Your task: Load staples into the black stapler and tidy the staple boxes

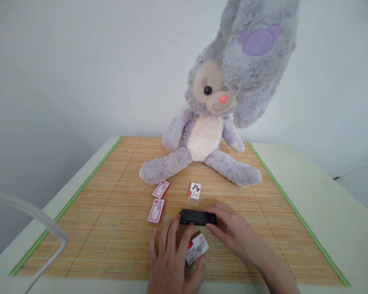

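A black stapler [198, 217] lies crosswise above the mat. My right hand [228, 226] pinches its right end, thumb on the near side and fingers on the far side. My left hand [173, 255] has a small white and red box [198, 248] between thumb and index finger, tilted, with a grey picture on its face. The left index and middle fingertips reach the stapler's left end, and the other fingers spread over the mat. Part of the box is hidden behind the index finger.
Two small red and white boxes, a nearer one [156, 210] and a farther one [161, 189], lie left of the stapler. Another small box [195, 190] is beyond it. A plush rabbit [204, 136] sits at the back of the bamboo mat [110, 212]. A white curved rod [53, 230] crosses the left side.
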### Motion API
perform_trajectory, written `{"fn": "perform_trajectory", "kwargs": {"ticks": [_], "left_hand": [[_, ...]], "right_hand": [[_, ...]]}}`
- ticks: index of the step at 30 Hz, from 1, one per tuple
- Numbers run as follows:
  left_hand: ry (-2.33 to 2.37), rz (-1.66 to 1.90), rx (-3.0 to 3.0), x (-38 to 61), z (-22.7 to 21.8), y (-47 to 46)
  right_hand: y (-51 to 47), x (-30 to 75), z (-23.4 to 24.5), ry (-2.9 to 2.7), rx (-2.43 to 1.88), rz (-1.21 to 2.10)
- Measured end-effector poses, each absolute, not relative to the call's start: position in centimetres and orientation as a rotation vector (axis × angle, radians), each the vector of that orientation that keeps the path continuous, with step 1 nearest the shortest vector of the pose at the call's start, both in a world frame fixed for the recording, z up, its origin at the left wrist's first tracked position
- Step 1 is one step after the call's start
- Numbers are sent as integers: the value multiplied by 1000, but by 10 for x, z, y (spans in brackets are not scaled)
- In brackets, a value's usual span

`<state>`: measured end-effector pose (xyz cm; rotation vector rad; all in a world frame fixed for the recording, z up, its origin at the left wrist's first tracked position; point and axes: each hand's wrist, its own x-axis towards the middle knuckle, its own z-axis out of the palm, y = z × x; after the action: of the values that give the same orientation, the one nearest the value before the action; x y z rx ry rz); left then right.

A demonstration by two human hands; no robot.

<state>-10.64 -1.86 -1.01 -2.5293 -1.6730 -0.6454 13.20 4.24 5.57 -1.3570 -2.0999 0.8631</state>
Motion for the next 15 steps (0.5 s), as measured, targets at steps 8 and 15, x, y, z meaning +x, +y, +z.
{"fn": "perform_trajectory", "kwargs": {"ticks": [8, 15], "left_hand": [[-1845, -735, -2368, -86, -23, -32], [-1930, -814, -2328, -81, -21, -32]], "right_hand": [[49, 92, 50, -2158, -1318, 690], [65, 68, 66, -2255, -1280, 655]]}}
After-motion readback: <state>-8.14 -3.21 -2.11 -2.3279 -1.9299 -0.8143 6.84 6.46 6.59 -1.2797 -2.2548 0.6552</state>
